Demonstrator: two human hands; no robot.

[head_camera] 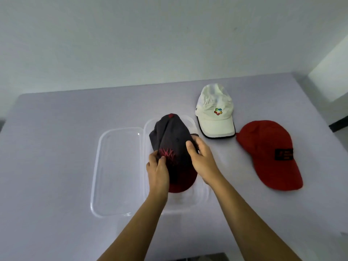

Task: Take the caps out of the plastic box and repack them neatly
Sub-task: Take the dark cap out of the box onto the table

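Caps and clear plastic box on grey table

Dark grey cap (170,136) with red brim, red top button and red embroidery was held above the clear plastic box (204,194), crown pointing away, brim near. White cap (215,112) with black-edged brim and multicoloured logo lay flat on the table, just right of the box's far end. Red cap (267,153) with black patch lay further right, its crown almost touching the white brim. The box's lid (116,172) lay open at left.
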